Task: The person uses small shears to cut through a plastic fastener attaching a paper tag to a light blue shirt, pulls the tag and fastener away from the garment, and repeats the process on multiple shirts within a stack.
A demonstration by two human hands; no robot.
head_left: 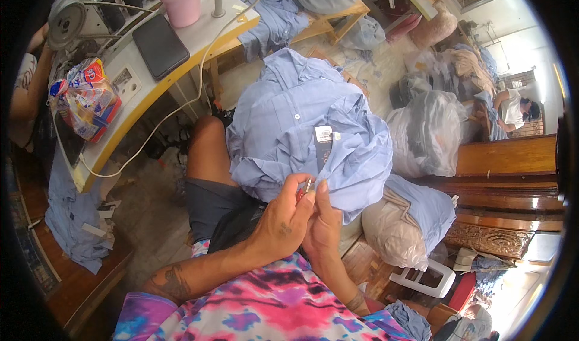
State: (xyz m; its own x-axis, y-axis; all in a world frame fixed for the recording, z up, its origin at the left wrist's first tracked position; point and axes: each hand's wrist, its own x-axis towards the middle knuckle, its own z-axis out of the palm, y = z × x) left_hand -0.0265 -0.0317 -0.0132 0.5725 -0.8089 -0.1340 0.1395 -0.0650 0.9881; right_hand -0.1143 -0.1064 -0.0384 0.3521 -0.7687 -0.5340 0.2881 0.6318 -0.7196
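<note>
Clear plastic bags (pixel 425 136) stuffed with clothing crowded the right of the frame, and a white worktable (pixel 199 36) with a yellow edge curved across the upper left. Between them, in the middle of the frame, lay a light blue shirt (pixel 271 130), loosely bunched just beyond my lap, its white tag (pixel 324 134) and dark label (pixel 324 158) facing up.

My left hand (pixel 280 223) grasped a small red tool (pixel 300 194) between thumb and forefinger, its metal tip poking up at the shirt's lower edge. My right hand (pixel 322 223) was curled just beside it, thumb raised; whether those fingers pinched cloth, thread or the tool itself, I couldn't tell.

To my mind, this close work called for a short grip, near the metal, so that the tip moved only as far as my fingertips let it. Best to angle the point away from the fabric and clear of my right thumb, which sat very near. Loose folds could easily have slid under the metal, so I judged it wise to flatten the cloth there and keep the tag out of the way.
</note>
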